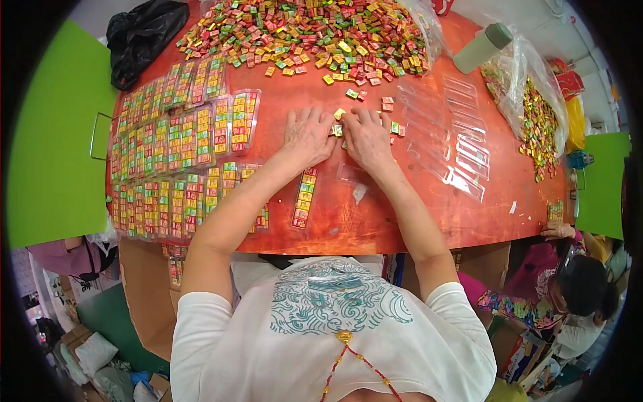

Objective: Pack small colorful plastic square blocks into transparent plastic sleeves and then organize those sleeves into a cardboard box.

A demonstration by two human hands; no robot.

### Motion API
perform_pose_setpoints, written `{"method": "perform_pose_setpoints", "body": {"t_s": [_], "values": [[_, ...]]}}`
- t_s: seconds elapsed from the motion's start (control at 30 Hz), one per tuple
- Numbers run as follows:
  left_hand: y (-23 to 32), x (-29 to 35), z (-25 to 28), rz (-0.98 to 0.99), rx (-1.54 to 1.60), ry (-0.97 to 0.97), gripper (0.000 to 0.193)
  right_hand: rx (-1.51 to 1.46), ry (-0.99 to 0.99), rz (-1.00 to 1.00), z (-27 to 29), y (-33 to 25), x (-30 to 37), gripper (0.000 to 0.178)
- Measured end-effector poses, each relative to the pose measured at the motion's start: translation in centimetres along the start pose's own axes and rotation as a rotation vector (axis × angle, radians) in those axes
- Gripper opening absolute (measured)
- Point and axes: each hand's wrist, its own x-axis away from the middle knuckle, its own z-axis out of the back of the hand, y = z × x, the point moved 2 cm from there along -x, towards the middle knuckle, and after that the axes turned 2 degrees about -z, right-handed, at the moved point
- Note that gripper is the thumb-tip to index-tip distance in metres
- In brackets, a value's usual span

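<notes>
While both hands lie palm-down side by side, small foil-wrapped candy squares [338, 129] are pinched between the curled fingertips of the left hand [307, 137] and right hand [368, 139], mid-table [402, 221]; a filled clear strip pack [304, 198], long axis running near-to-far, lies just below the left wrist, glossy empty sleeves [462, 151] rightward

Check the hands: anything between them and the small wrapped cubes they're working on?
Nothing visible. The left hand and right hand lie flat on the red table, fingertips meeting over a few small cubes. The filled strip lies nearer the person, under the left forearm, off to the side.
</notes>
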Motion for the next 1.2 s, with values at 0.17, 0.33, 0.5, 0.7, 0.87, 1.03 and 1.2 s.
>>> {"method": "perform_pose_setpoints", "body": {"t_s": [0.17,0.33,0.5,0.7,0.87,1.03,1.2], "values": [[0.3,-0.1,0.2,-0.044,-0.077,0.06,0.034,0.006,0.062,0.044,-0.6,0.1,-2.3,0.019],[-0.1,-0.2,0.1,-0.034,-0.057,0.077,0.029,0.028,0.064,0.023,-0.6,1.0,-1.9,0.015],[-0.3,-0.4,-0.1,-0.02,-0.053,0.118,0.028,0.068,0.074,-0.038,-0.2,-0.1,-0.9,0.015],[0.3,-0.6,-0.2,-0.016,-0.032,0.104,0.033,-0.052,0.15,-0.233,0.5,2.2,0.3,0.011],[1.2,-1.3,-0.3,-0.028,-0.046,0.081,0.033,-0.06,0.092,-0.359,2.2,5.7,2.7,0.014],[1.0,-1.7,-0.8,-0.045,-0.079,0.059,0.029,-0.03,0.113,-0.197,2.9,4.9,3.5,0.014],[0.8,-1.6,-0.8,-0.051,-0.085,0.062,0.026,0.111,0.059,-0.069,3.0,2.5,2.5,0.016]]}}
